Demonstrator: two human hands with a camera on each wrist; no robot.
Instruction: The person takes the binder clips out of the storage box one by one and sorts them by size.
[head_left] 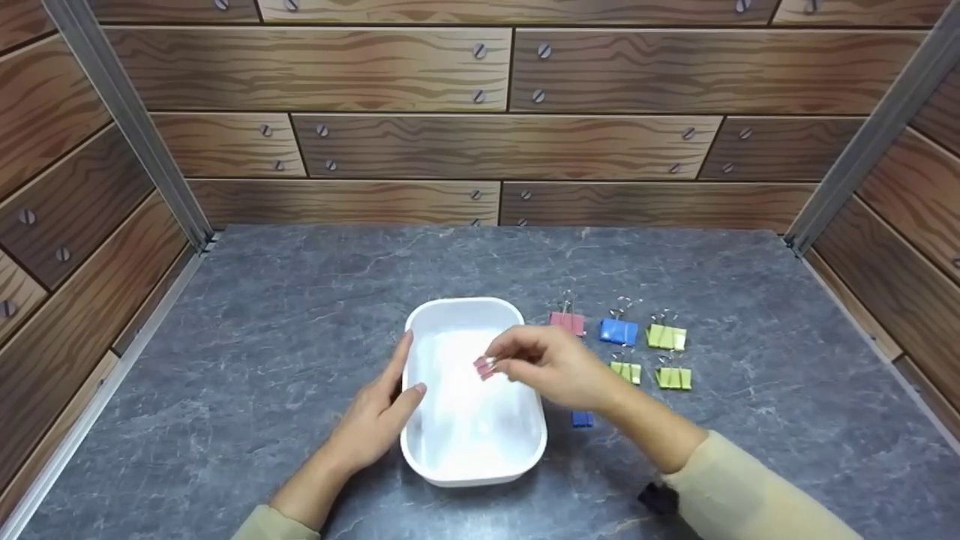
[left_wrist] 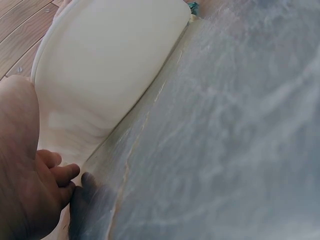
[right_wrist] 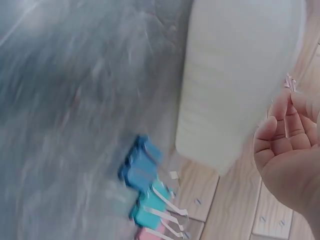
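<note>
Left hand (head_left: 375,420) rests flat against the white tub (head_left: 472,457) — right hand (head_left: 555,367) pinches a pink clip (head_left: 485,367) above it.

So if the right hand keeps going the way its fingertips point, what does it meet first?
The right hand, pinching a pink binder clip, points left over the white tub. Going on, it would probably meet the left hand at the tub's left rim; height is hard to judge.

Left of and behind the white tub (head_left: 466,315) the bench (head_left: 285,315) lies bare up to the wood-pattern walls (head_left: 420,150). Right of the tub, binder clips (head_left: 645,337) crowd the surface, one blue clip (head_left: 582,418) close beside its wall. The left hand (head_left: 373,424) blocks the tub's left rim; the right hand (head_left: 559,367) hangs over its open top.
</note>
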